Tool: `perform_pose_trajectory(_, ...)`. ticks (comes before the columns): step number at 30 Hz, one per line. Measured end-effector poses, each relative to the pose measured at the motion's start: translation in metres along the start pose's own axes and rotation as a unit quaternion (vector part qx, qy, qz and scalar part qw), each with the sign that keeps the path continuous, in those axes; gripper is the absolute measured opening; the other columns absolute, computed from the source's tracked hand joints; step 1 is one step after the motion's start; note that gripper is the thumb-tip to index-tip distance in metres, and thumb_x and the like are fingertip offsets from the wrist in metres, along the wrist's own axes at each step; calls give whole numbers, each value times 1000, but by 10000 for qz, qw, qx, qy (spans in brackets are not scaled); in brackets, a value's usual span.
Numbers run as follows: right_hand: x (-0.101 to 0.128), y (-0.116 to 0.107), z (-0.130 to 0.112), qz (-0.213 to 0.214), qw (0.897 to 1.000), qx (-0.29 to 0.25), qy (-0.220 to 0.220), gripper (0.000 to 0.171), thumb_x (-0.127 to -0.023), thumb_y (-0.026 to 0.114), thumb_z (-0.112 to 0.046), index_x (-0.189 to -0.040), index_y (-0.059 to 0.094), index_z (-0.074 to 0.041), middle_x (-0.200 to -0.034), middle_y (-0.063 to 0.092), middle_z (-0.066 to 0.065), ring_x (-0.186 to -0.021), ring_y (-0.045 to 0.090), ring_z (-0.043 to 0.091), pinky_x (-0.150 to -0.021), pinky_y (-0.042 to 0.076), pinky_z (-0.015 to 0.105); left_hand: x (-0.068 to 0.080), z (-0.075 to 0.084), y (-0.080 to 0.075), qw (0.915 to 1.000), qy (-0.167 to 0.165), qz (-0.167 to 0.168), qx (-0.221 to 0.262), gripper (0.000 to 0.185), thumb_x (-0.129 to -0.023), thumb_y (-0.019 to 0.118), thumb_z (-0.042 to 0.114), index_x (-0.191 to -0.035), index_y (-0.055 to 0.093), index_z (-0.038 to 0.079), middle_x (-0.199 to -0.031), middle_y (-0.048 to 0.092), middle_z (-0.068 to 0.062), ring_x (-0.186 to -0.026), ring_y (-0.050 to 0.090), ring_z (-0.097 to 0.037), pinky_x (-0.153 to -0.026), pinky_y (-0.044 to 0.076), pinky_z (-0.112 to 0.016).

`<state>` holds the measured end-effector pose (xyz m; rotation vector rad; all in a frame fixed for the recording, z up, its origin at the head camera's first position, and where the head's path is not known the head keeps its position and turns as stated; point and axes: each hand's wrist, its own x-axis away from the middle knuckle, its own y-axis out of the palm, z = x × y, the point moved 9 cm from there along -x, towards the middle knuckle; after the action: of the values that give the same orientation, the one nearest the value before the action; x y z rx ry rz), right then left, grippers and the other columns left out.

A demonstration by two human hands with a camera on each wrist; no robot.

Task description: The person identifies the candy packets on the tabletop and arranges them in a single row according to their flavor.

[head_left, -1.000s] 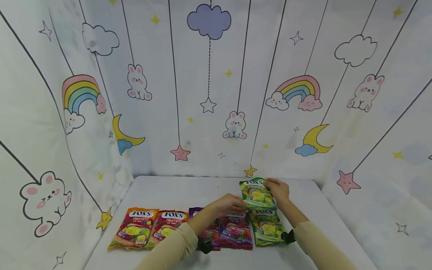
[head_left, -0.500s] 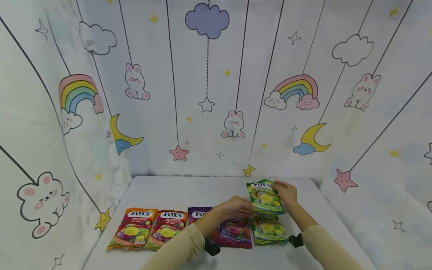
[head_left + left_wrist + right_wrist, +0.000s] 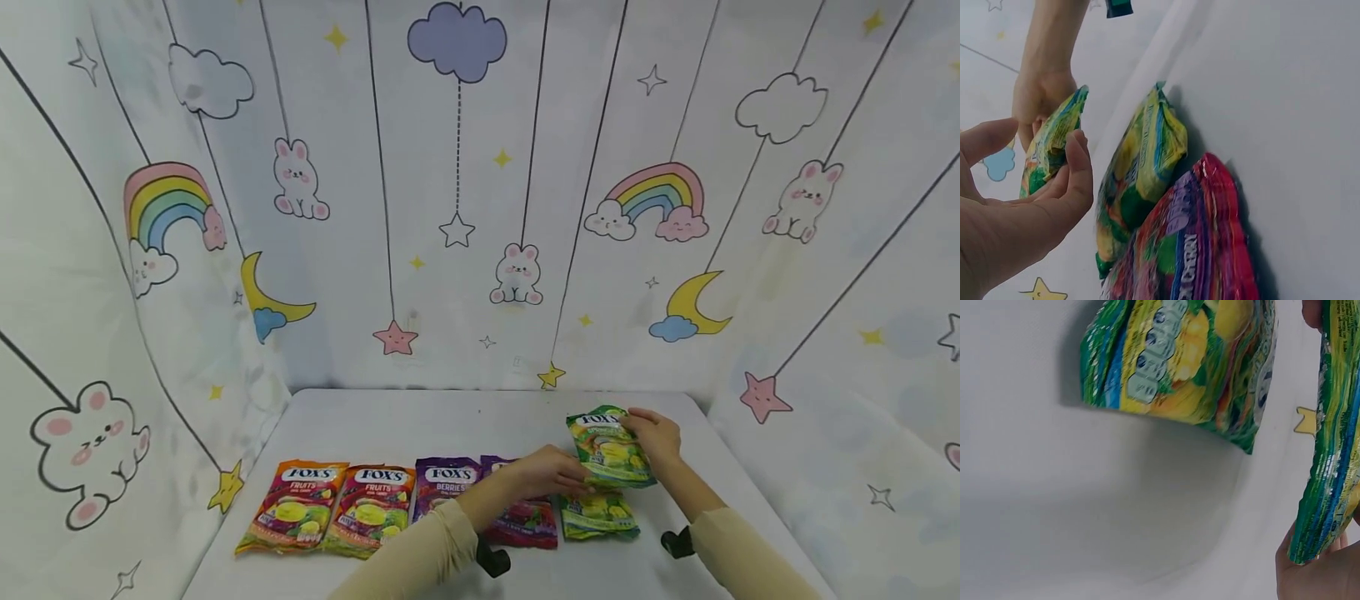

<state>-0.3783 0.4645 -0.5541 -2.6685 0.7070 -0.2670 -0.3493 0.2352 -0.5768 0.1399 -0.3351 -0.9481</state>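
Note:
Both hands hold a green Fox's candy bag (image 3: 611, 450) just above the table's right part, tilted with its printed face up. My right hand (image 3: 658, 442) pinches its upper right edge. My left hand (image 3: 551, 472) is at the lower left corner; in the left wrist view the thumb and curled fingers (image 3: 1077, 165) stand either side of the bag's edge. Beneath lies another green candy bag (image 3: 597, 517), its top hidden by the held one. In the right wrist view the held bag (image 3: 1335, 450) is edge-on, apart from the bag below.
To the left, in a row, lie two orange-red fruits candy bags (image 3: 296, 508) and two purple berries candy bags (image 3: 447, 479), partly covered by the left arm. Behind the white table (image 3: 420, 417) hangs a patterned cloth wall (image 3: 450, 308). A black device (image 3: 492, 560) sits by the left wrist.
The held green bag has moved right and towards the front, with both hands following. More of the purple bags shows now, while less of the lower green bag is visible.

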Motion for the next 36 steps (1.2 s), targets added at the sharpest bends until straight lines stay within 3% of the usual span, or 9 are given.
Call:
perform_pose_trajectory(6,0,-15,11,60,9998,46,164,54,-96,74,-36,-140,64,-6,-142,59,20,-113,56,27,-84,47,34,-14,-9,11,9999,-68,-36,78,33,-100,64,9,-125,68,-13,-125,70,-26,-115,71,-31,-104,54,-43)
perform_pose_trajectory(14,2,-34,27,172,9993,191,277,56,-97,72,-34,-142,60,-3,-146,54,24,-117,53,31,-84,46,35,-27,-18,26,9993,-287,-143,214,30,-100,65,9,-123,71,-10,-123,71,-25,-110,73,-28,-106,52,-44)
perform_pose_trajectory(18,2,-42,35,228,9990,234,308,56,-97,72,-33,-141,60,-2,-145,54,24,-116,54,31,-82,48,35,-31,-25,36,9976,-475,-221,456,31,-102,63,7,-127,68,-11,-125,70,-25,-118,69,-33,-109,50,-43)
perform_pose_trajectory(24,1,-54,44,388,9981,366,297,55,-96,73,-33,-140,61,-1,-146,53,26,-124,48,36,-91,40,43,-37,-29,49,9959,-471,-249,725,31,-101,61,4,-127,65,-13,-126,69,-24,-128,61,-41,-109,49,-43)
perform_pose_trajectory(29,0,-62,54,514,9975,368,326,54,-96,73,-31,-140,62,-1,-146,54,25,-117,50,33,-84,43,38,-41,-30,64,9949,-529,-351,788,29,-102,60,6,-127,65,-10,-130,67,-26,-133,56,-44,-112,45,-47)
perform_pose_trajectory(36,-4,-70,65,607,9964,418,419,52,-94,74,-32,-137,65,-3,-139,61,23,-104,55,25,-73,45,31,-46,-37,76,9912,-765,91,1075,20,-100,64,5,-115,69,-6,-119,71,-26,-127,62,-43,-110,48,-48)
